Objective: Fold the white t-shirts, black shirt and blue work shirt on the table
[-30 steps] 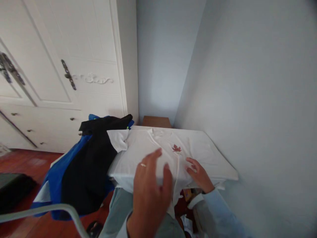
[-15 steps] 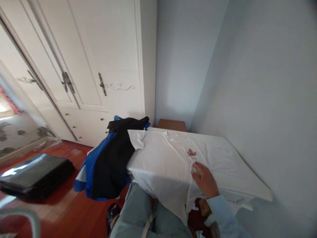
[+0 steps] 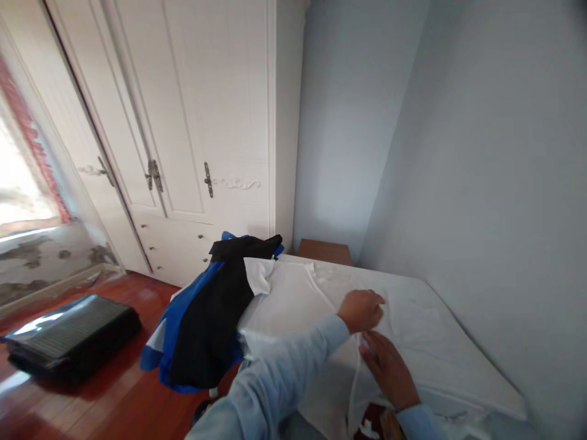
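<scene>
A white short-sleeved shirt point(image 3: 293, 305) lies spread on a white board, its lower part hanging over the near edge. My left hand point(image 3: 361, 310) has its fingers curled closed on the shirt's chest, covering the spot of the red leaf print. Just below it, my right hand point(image 3: 389, 370) pinches the shirt's front edge between thumb and fingers. My left forearm crosses over the shirt's lower part. The exact fold under the left fingers is hidden.
Black and blue garments point(image 3: 206, 318) are heaped over the left end of the board point(image 3: 477, 360). Behind stand a white wardrobe point(image 3: 229, 122) and a brown wooden piece point(image 3: 324, 250). A grey wall closes the right side. A dark plastic-wrapped package point(image 3: 73, 336) lies on the red floor.
My left hand has come in from below onto the shirt's chest, beside the right hand. My right hand's fingers have closed on the shirt's front edge. The view has tilted up slightly.
</scene>
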Tool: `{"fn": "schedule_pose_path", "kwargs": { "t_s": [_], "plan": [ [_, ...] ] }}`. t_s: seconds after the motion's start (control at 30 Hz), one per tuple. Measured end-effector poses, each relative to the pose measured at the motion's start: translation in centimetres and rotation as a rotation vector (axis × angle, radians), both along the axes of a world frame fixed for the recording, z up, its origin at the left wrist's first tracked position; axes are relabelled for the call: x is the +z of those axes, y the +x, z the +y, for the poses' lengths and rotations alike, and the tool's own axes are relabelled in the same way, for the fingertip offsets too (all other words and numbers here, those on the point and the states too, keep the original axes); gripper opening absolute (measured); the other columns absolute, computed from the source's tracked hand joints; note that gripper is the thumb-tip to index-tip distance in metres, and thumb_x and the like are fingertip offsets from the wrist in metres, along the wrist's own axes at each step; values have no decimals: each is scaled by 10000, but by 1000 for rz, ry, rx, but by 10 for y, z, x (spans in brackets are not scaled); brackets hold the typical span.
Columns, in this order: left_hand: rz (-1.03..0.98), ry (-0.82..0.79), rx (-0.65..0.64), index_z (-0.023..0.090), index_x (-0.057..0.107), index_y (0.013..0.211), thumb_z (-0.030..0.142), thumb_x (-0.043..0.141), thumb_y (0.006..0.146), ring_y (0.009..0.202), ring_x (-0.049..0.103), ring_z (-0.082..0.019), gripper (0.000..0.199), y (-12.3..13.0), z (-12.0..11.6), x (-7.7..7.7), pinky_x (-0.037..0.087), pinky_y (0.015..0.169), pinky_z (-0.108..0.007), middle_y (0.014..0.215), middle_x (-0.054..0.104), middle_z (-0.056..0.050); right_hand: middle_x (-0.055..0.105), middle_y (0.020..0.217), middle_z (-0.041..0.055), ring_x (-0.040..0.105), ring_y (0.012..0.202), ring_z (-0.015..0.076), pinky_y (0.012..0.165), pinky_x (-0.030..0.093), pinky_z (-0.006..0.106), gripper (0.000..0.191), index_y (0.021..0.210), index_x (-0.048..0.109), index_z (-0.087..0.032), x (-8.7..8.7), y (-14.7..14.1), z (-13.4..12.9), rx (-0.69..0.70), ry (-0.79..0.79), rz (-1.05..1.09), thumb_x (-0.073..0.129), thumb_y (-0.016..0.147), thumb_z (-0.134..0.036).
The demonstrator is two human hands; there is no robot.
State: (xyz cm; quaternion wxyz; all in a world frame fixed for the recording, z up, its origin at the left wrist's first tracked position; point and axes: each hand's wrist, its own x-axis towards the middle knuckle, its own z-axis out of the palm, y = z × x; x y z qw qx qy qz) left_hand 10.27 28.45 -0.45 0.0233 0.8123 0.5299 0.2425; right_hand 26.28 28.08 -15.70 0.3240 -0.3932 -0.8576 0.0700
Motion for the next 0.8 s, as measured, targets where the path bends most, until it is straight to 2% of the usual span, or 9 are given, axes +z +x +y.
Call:
{"fn": "schedule_pose_path", "kwargs": {
  "t_s": [0.07, 0.1, 0.2, 0.27, 0.33, 0.43, 0.57, 0.7, 0.8],
  "plan": [
    [123, -26, 112, 185, 688, 1155, 205, 539, 896, 1120, 647, -209, 299, -57, 3, -8, 490, 1017, -351, 1160, 704, -88, 635, 1317, 130, 593, 1244, 286, 1091, 496, 476, 529, 1219, 694, -149, 2, 4, -2, -12, -48, 8, 455, 944, -532],
    [178, -59, 207, 204, 662, 1196, 206, 526, 908, 1171, 620, -199, 319, -87, -1, -14, 468, 1045, -341, 1214, 681, -83, 620, 1339, 129, 581, 1264, 281, 1108, 485, 477, 546, 1233, 690, -141, 3, 6, -3, -18, -75, 6, 448, 946, -537],
    [229, -124, 349, 123, 639, 1187, 227, 479, 938, 1223, 590, -296, 314, -169, -23, -35, 474, 1032, -463, 1278, 626, -192, 607, 1356, 132, 565, 1287, 277, 1143, 454, 478, 545, 1238, 693, -135, 10, 7, -5, -31, -152, -28, 447, 945, -524],
    [256, -170, 387, 115, 618, 1218, 293, 473, 958, 1280, 551, -334, 347, -210, -38, -48, 452, 1050, -520, 1337, 586, -223, 600, 1362, 142, 562, 1291, 278, 1155, 439, 477, 552, 1263, 679, -126, 17, 7, -2, -45, -182, -57, 453, 940, -514],
    [285, -209, 392, 129, 548, 1343, 370, 432, 994, 1398, 447, -306, 440, -237, -49, -59, 370, 1148, -486, 1462, 501, -200, 587, 1376, 159, 554, 1302, 282, 1158, 432, 471, 584, 1300, 649, -106, 22, 8, 5, -71, -192, -88, 449, 940, -520],
    [314, -229, 430, 111, 491, 1416, 454, 402, 1007, 1448, 382, -300, 541, -253, -54, -69, 297, 1201, -448, 1514, 445, -205, 556, 1404, 193, 527, 1337, 294, 1167, 416, 473, 652, 1341, 604, -68, 25, 16, 28, -126, -183, -144, 432, 935, -549],
    [327, -222, 540, 80, 482, 1428, 507, 346, 1015, 1443, 383, -315, 609, -249, -46, -71, 295, 1195, -440, 1508, 443, -230, 517, 1440, 207, 494, 1371, 316, 1177, 391, 510, 673, 1320, 612, -65, 26, 38, 72, -191, -176, -225, 418, 919, -570],
    [330, -255, 613, 70, 522, 1386, 528, 349, 1003, 1388, 438, -342, 621, -236, -35, -59, 375, 1119, -465, 1469, 478, -237, 511, 1451, 191, 493, 1375, 306, 1174, 400, 491, 651, 1316, 623, -90, 37, 56, 109, -185, -228, -295, 429, 910, -561],
    [326, -272, 641, 95, 626, 1215, 517, 374, 990, 1210, 577, -347, 540, -231, -25, -43, 459, 991, -470, 1278, 612, -213, 614, 1342, 167, 587, 1270, 292, 1107, 466, 445, 591, 1212, 693, -138, 51, 57, 125, -169, -261, -313, 428, 917, -576]
  ]
}}
